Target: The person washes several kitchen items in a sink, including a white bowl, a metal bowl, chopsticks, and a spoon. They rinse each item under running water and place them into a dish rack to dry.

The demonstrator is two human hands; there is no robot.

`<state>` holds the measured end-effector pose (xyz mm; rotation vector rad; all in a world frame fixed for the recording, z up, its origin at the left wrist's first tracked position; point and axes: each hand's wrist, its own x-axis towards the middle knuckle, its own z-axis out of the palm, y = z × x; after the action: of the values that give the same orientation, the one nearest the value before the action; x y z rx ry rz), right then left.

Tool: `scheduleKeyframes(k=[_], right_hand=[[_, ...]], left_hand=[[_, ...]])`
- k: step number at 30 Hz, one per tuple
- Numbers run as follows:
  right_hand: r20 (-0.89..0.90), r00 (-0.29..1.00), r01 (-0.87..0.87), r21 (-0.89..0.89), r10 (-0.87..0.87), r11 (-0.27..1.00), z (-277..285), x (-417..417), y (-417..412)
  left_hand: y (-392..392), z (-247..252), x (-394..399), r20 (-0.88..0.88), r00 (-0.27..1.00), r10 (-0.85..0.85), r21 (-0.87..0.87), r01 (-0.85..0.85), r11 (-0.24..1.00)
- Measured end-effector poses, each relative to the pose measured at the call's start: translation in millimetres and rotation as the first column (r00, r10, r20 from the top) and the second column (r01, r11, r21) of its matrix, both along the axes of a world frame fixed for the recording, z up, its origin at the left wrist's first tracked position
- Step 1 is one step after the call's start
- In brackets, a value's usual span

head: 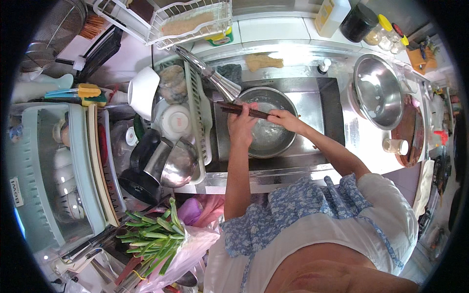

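My left hand (242, 124) grips a bundle of dark chopsticks (258, 114) near its middle, above a metal bowl (273, 144) of water in the sink. At the bundle's right end, the fingers of my right hand (285, 121) close around the tips. The bundle lies nearly level, its left end sticking out past my left hand. A chrome pull-out faucet (225, 86) points down just behind the bundle, over the bowl's left rim. Whether water is running cannot be made out.
A dish rack (199, 110) with bowls and a metal pot (179, 163) borders the sink on the left. To the right, a steel basin (379, 91) leans beside a round chopping board (408, 152) and a glass jar (394, 146). Bagged scallions (157, 234) stand front left.
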<state>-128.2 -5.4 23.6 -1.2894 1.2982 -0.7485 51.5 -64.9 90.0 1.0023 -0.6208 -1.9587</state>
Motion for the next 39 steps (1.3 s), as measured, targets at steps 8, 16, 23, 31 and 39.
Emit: scheduleKeyframes(k=[8,16,23,31,39], right_hand=[[0.231,0.968,-0.079,-0.068,0.093,0.995,-8.2,41.0,-117.6],[0.671,0.633,0.061,0.453,-0.385,0.89,6.4,65.6,-213.4],[0.636,0.433,0.07,0.683,-0.639,0.727,38.3,77.2,-244.0],[0.814,0.137,-0.123,0.58,-0.565,0.805,-6.9,41.9,-258.7],[0.72,0.362,0.155,0.58,-0.592,0.8,28.6,57.2,-170.6]], left_hand=[[-12.1,58.9,44.1,0.12,0.863,0.491,-0.46,-0.39,0.798],[-28.2,177.5,79.1,0.261,0.656,0.709,-0.804,-0.259,0.536],[-36.4,222.2,101.7,0.242,0.606,0.758,-0.812,-0.302,0.5],[-129.3,248.2,93.6,0.172,0.666,0.726,-0.892,-0.208,0.402],[-241.2,177.7,110.2,0.527,0.384,0.758,-0.847,0.172,0.502]])
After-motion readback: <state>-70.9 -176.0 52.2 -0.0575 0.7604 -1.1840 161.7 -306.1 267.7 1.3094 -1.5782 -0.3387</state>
